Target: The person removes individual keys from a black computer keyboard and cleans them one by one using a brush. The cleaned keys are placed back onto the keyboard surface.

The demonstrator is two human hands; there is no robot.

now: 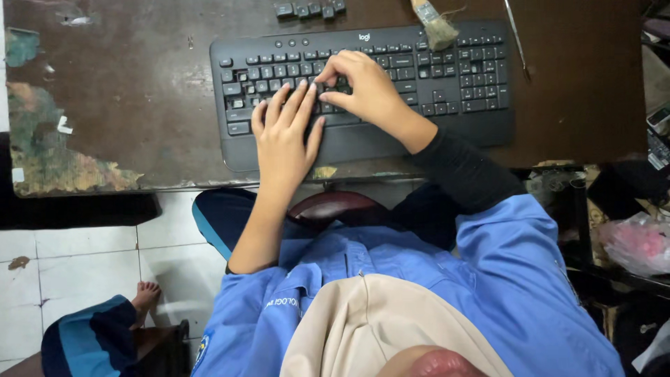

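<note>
Black keyboard [363, 91] overhangs the worktop [139, 91] edge. Left hand [285, 136] rests flat and empty; right hand [363, 87] pinches a keycap [328, 89]. Uneven prying could snap its clip, and loose keycaps [309, 9] risk scattering.

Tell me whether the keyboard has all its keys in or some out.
Some out. The black keyboard shows bare gaps near the right hand, and loose keycaps lie on the table above it.

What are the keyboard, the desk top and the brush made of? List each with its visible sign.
Keyboard: matte black plastic, by its even, dull moulded surface.
Desk top: probably wood under a worn brown coating, which peels at the left edge.
Brush: pale bristles, frayed at the tip; handle mostly out of view.
</note>
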